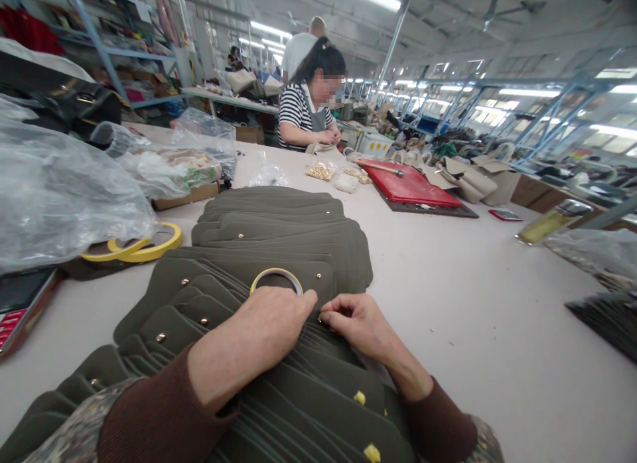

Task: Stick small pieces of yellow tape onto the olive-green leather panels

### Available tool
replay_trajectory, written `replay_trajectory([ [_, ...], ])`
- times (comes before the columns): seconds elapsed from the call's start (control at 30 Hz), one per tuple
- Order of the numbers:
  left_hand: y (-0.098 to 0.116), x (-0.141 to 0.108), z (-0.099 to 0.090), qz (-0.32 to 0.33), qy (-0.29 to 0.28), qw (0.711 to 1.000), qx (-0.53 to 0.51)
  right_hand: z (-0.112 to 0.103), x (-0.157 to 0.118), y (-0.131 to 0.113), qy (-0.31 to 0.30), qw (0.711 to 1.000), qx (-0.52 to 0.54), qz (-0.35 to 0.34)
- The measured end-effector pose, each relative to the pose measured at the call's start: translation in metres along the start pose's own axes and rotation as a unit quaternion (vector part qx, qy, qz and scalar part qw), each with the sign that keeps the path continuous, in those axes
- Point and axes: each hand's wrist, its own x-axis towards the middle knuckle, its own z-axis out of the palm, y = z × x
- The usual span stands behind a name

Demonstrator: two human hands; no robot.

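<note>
Evidently, left hand [269, 324] grips a thin yellow tape roll [276, 271] | right hand [361, 325] pinches a small yellowish scrap [321, 318] over flat olive-grey panels [279, 232], fanned across the pale table [448, 290] | risk, I'd judge: leaning forearms could slide those loose layers askew.

Well to the left of the left hand [266, 324] lies a large crumpled clear plastic bag [70, 198], with a red-and-black device [27, 300] just below it. Straight beyond the hands, across the pale table [458, 284], a person in a striped top [296, 111] is bent over, behind small bags of gold-coloured pieces [321, 170]. Past the right hand [365, 324], a red pad [418, 186] rests on a dark board [442, 212], and a bottle with yellow-green contents [546, 227] sits farther right.
</note>
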Motion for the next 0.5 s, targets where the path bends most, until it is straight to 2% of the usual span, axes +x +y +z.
replay_trajectory([
  [0.2, -0.002, 0.001, 0.002, 0.011, 0.006, 1.0, -0.011, 0.002, -0.004, -0.009, -0.018, 0.99, -0.12, -0.066],
  [0.37, 0.002, 0.0, -0.001, 0.002, -0.006, 1.0, -0.012, 0.01, -0.005, -0.01, 0.024, 0.965, -0.236, -0.109],
  [0.5, 0.0, 0.001, 0.001, 0.002, 0.004, 1.0, -0.016, 0.012, -0.004, -0.005, 0.056, 0.961, -0.242, -0.125],
])
